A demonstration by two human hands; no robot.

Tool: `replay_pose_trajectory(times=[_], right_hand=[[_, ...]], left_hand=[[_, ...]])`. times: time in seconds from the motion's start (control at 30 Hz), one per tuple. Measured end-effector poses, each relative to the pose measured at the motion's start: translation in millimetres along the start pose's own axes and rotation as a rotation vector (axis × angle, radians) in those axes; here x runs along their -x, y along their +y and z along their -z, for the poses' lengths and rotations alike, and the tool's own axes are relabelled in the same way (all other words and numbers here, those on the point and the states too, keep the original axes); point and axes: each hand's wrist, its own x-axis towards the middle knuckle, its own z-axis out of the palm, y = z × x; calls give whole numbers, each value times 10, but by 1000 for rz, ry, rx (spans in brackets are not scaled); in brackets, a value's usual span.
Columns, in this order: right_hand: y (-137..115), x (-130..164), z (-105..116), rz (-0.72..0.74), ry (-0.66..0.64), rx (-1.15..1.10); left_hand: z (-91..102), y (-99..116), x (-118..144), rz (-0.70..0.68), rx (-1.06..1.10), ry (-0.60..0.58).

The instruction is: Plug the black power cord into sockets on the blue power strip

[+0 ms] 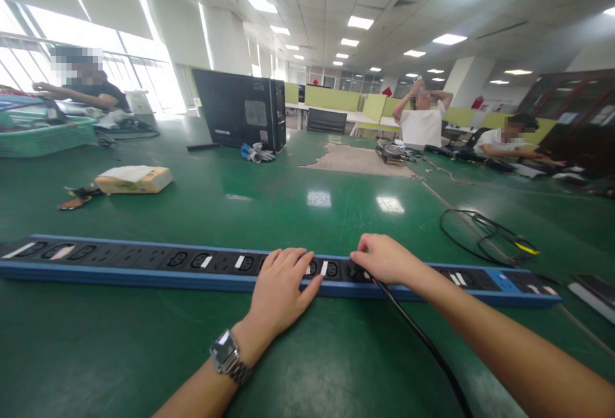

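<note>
Left hand point(281, 290): open, flat on power strip point(144, 264), pinning it steady | right hand point(384, 259): closed on black plug point(358, 272), seated at a socket, cable point(423, 341) trailing to near edge | strip lies lengthwise along green worktop point(298, 219) near edge.

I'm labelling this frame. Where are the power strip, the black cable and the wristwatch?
power strip point(144, 267): head view, blue front edge.
black cable point(423, 338): head view, middle of its run.
wristwatch point(225, 352): head view, its face.
</note>
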Motion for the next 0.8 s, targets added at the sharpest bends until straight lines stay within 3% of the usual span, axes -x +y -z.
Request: replay_pose_trajectory(times=[0.23,0.57,0.8], right_hand=[[-217,55,-76,-96,89,187],[-259,143,-141,-126,140,173],[-313,92,-124,-129,106,177]], left_hand=[[3,1,9,6,4,-11],[-4,-2,1,-1,-4,-8],[-4,-2,7,-6,-11,5]])
